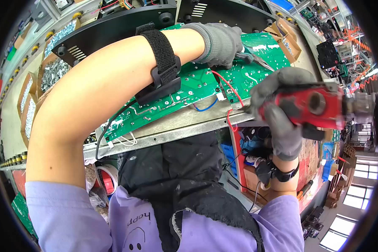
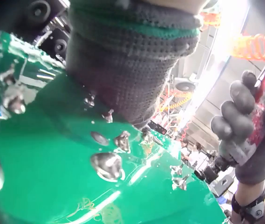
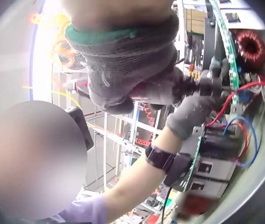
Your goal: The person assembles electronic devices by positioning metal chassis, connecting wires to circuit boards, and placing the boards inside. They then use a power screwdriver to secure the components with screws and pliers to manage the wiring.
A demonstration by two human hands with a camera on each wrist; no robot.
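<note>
In the head view my gloved left hand [image 1: 224, 44] lies over the green circuit boards [image 1: 193, 80], gripping needle-nose pliers [image 1: 261, 62] whose metal tip points right. My gloved right hand [image 1: 281, 105] is raised in front of the boards, its fingers wrapped round a red handheld power tool [image 1: 308, 105] that is blurred. The left wrist view shows soldered leads [image 2: 108, 165] on the board close up, with the right hand [image 2: 240, 116] and tool beyond its edge. A red wire [image 1: 229, 86] and a blue wire [image 1: 206, 108] come from the boards.
Black metal panels [image 1: 117, 31] with slots stand behind the boards. Cardboard boxes of small metal parts [image 1: 54, 73] sit at the left, another box [image 1: 286, 40] at the right. A metal rail [image 1: 176, 133] runs along the front. A copper coil [image 3: 252, 45] shows under the board.
</note>
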